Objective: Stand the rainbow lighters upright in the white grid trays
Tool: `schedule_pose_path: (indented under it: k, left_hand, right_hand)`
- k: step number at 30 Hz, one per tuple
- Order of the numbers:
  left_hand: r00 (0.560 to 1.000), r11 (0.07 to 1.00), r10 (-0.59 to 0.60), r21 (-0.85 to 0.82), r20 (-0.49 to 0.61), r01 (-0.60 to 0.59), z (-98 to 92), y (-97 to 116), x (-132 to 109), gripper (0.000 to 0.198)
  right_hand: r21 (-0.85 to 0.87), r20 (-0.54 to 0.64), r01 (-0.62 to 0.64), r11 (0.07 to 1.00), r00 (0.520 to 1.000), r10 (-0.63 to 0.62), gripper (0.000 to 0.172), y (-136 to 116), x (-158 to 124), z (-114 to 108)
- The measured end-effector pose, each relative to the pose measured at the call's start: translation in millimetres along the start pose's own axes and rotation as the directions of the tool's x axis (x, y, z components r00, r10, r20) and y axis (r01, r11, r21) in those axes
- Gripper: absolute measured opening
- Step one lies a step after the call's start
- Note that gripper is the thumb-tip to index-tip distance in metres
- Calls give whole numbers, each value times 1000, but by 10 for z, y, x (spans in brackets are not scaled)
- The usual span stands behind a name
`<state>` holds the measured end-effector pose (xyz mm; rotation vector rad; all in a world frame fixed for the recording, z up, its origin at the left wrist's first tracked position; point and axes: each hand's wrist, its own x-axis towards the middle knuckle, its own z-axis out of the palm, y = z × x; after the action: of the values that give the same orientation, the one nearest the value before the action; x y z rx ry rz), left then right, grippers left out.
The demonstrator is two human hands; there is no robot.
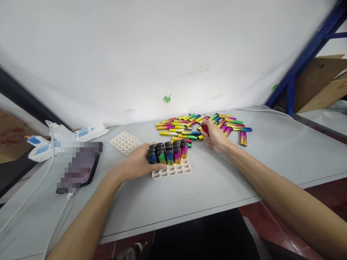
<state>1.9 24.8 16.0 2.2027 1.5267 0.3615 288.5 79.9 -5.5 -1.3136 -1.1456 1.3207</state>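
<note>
A white tray [173, 171] with round holes sits mid-table, its far rows filled with several upright rainbow-coloured lighters [168, 151] with black caps. My left hand [138, 161] rests against the tray's left side, fingers curled around the standing lighters. Behind the tray lies a loose pile of lighters [189, 124] on the grey table [189, 195]. My right hand [215, 137] reaches into that pile, closed around a red lighter [204, 128].
A second, empty white tray [125, 142] lies left of the filled one. A phone [78, 164] on a cable and white power strips [81, 133] occupy the left. A blue rack post [300, 61] and cardboard boxes [322, 81] stand at the right. The table's front edge is close.
</note>
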Motion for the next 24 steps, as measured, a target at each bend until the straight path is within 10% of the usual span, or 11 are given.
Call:
schedule_pose_path:
  k: [24]
  left_hand:
    - [1000, 1000, -27, 15, 6, 27, 6, -17, -1, 56]
  right_hand:
    - [15, 33, -57, 998, 998, 56, 49, 18, -66, 117]
